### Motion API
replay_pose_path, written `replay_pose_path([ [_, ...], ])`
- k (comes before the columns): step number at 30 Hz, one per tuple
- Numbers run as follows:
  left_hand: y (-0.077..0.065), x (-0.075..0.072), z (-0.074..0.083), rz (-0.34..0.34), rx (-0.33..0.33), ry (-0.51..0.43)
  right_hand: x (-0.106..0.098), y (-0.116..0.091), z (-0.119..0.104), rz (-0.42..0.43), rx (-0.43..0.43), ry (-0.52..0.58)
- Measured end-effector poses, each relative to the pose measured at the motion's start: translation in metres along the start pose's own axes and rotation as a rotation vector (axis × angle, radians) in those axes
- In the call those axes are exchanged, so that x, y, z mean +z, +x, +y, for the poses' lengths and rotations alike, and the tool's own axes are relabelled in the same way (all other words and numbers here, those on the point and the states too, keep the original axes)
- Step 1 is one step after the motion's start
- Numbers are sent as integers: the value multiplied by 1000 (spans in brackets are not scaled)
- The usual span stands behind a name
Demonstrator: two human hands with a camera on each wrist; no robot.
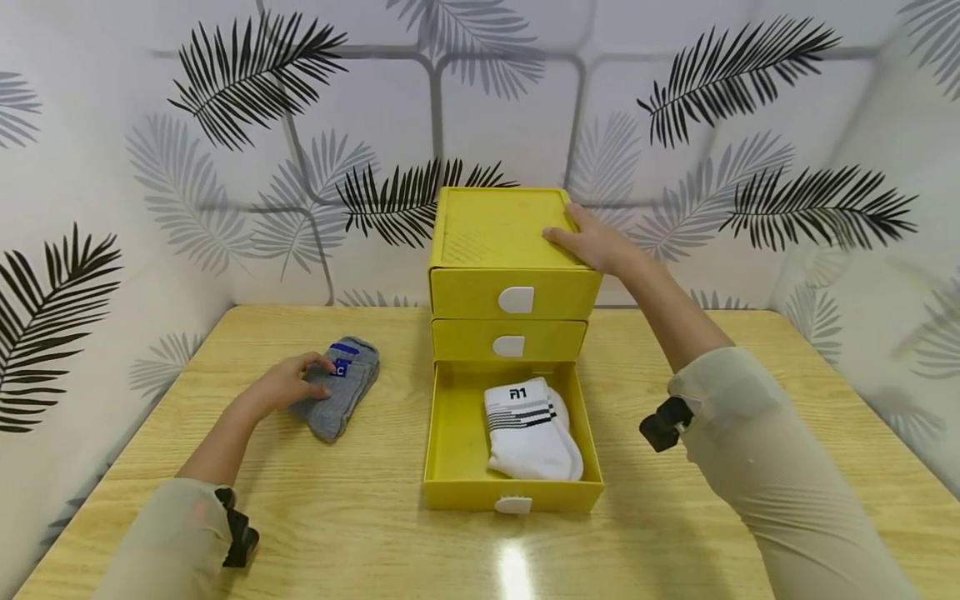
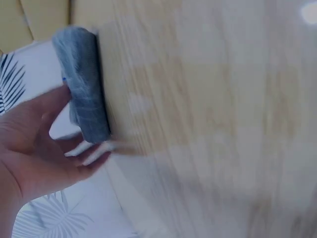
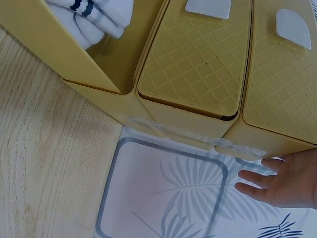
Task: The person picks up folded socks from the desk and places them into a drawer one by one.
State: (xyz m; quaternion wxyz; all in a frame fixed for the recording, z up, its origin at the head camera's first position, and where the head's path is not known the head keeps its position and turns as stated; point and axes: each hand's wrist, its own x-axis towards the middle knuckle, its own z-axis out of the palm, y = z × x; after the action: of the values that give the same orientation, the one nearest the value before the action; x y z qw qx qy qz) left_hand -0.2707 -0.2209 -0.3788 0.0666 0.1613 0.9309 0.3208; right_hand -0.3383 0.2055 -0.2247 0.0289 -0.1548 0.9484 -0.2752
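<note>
A folded pair of grey socks (image 1: 351, 392) with a blue label lies on the table at the left. My left hand (image 1: 288, 387) reaches over their left end, thumb and fingers spread apart; the left wrist view shows its fingertips right at the socks (image 2: 84, 84). On the yellow drawer unit (image 1: 502, 229), my right hand (image 1: 596, 242) rests at the top's right edge, thumb on top. Its other fingers (image 3: 255, 191) extend along the side in the right wrist view. The bottom drawer (image 1: 457, 425) is pulled out, holding white socks (image 1: 528, 433) with dark stripes.
The upper drawer (image 1: 468, 293) and middle drawer (image 1: 465, 340) are closed, each with a white tab. The wooden table (image 1: 337, 517) runs back to a wall covering (image 1: 510, 125) with a leaf pattern, right behind the unit.
</note>
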Motion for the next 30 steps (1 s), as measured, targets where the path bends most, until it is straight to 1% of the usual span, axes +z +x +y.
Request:
replay_pose_path([
  [2,1,-1,-1,-34,23,-9,0,0,0,4,-1,2],
  [4,2,0,-1,-37,53,22,-1,-1,0,6,1,3],
  [8,5,0,2,-45,35,0,-3,-2,0,7,5,-4],
  [11,6,0,0,-69,16,-42,-2,-1,0,5,1,-12],
  [13,5,-1,-3,-99,18,-104,-1,-1,0,6,-1,-15],
  [16,3,-3,-7,-166,23,-237,0,0,0,5,2,-13],
  [18,1,-4,-9,-226,-2,-341,0,0,0,5,6,-16],
  [21,-1,-5,-11,-297,-53,-456,0,-1,-1,3,5,-16],
  [23,-1,-6,-12,-332,-87,-527,0,-1,-2,3,4,-18],
  [26,-1,-6,-13,-359,-109,-618,0,-1,-2,4,7,-18],
  [30,-2,-4,-12,-402,-104,-675,1,-2,-2,7,6,-17],
])
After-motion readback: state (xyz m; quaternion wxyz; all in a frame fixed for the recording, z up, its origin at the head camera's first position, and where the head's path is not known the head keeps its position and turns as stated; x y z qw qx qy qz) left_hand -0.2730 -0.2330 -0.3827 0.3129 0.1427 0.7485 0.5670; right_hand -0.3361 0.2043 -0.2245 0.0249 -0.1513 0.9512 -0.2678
